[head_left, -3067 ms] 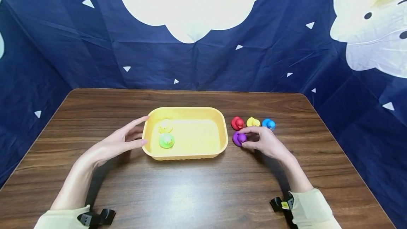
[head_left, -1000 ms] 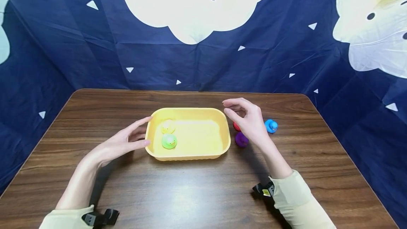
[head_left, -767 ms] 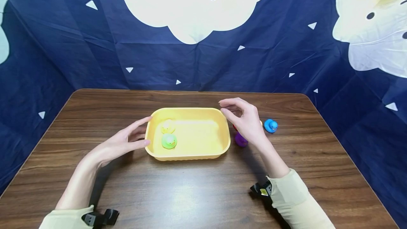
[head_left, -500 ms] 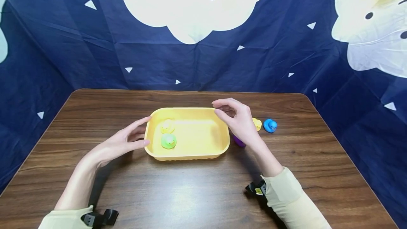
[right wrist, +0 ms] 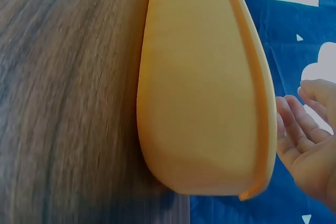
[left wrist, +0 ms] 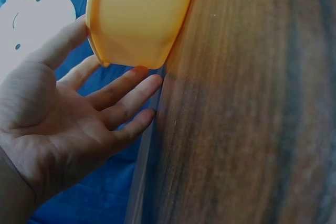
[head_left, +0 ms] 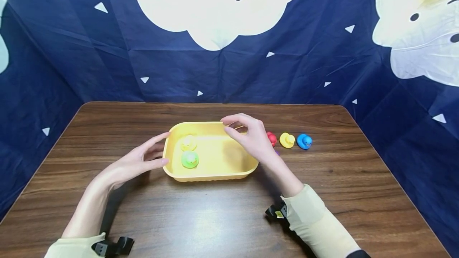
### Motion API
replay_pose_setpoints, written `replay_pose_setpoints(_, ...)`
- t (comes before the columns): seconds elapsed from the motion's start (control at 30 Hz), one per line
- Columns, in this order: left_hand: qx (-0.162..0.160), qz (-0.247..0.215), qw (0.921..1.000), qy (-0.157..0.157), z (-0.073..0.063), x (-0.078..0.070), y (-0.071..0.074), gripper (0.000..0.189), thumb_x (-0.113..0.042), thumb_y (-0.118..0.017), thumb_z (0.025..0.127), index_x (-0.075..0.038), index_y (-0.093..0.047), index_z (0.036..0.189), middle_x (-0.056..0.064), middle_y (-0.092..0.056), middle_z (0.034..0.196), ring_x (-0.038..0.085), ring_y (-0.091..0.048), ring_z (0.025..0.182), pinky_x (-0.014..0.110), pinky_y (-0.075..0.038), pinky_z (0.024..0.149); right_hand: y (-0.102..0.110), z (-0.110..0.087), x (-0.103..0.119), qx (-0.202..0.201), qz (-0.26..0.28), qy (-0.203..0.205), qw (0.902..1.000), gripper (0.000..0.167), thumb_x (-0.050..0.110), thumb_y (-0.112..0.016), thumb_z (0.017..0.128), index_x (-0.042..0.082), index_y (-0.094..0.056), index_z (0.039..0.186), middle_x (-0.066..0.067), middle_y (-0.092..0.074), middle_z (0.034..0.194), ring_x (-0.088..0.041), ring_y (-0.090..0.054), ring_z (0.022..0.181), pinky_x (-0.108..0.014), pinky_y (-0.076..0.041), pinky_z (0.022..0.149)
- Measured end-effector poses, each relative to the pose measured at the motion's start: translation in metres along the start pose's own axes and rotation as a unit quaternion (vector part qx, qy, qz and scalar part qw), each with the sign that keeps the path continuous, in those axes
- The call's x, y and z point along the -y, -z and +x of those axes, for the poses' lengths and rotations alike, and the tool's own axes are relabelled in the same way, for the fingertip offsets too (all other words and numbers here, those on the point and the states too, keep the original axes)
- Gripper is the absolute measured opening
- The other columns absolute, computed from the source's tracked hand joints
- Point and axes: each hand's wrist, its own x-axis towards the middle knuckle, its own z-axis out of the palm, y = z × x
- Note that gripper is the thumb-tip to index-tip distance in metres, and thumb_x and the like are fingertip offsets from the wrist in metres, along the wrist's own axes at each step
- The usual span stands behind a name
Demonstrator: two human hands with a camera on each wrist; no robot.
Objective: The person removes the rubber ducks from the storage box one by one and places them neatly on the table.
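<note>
My left hand touches the left end of the yellow tray with its fingertips and thumb, fingers extended. In the left wrist view that hand is spread against the tray's end wall. Inside the tray, at its left, are a yellow rubber duck and a green rubber duck. Above the tray's right part hovers my right hand, thumb and fingers apart, with nothing visible between them. In the right wrist view this hand is beyond the tray's rim.
Right of the tray, on the wooden table, a red duck, a yellow duck and a blue duck stand in a row. A purple duck is mostly hidden by the right wrist. A dark blue cloth hangs behind.
My right hand has left the purple duck, risen, and moved left over the tray. The ducks stay where they were. The left hand keeps its place on the tray.
</note>
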Motion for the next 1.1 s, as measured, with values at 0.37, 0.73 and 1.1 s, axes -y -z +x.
replay_pose_setpoints(0.37,-0.003,0.008,1.0000,0.002,0.000,0.001,-0.001,0.080,-0.032,-0.066,0.102,-0.030,-0.017,0.165,0.021,-0.040,0.161,0.040,-0.042,0.147,0.016,-0.046,0.095,-0.018,0.008,0.004,0.036,0.017,0.017,0.9990,0.019,0.009,-0.074,0.094,0.009,-0.077,0.113,-0.005,-0.077,0.110,-0.017,-0.072,0.095,-0.042,-0.061,0.086)
replay_pose_setpoints(0.73,0.004,0.000,1.0000,-0.004,0.000,0.001,-0.001,0.079,-0.030,-0.065,0.102,-0.027,-0.017,0.165,0.021,-0.045,0.158,0.039,-0.045,0.145,0.017,-0.047,0.096,-0.041,0.013,0.011,0.087,0.028,0.022,0.9956,0.019,0.010,-0.072,0.096,0.010,-0.077,0.114,-0.006,-0.076,0.112,-0.019,-0.071,0.095,-0.038,-0.061,0.085)
replay_pose_setpoints(1.1,0.004,0.009,0.9999,-0.001,0.000,0.000,0.000,0.080,-0.031,-0.065,0.103,-0.028,-0.016,0.166,0.022,-0.043,0.159,0.040,-0.045,0.146,0.028,-0.048,0.101,-0.058,0.018,0.010,0.137,0.022,0.036,0.9897,0.023,0.013,-0.071,0.097,0.006,-0.074,0.119,-0.009,-0.076,0.113,-0.013,-0.069,0.094,-0.032,-0.059,0.086)
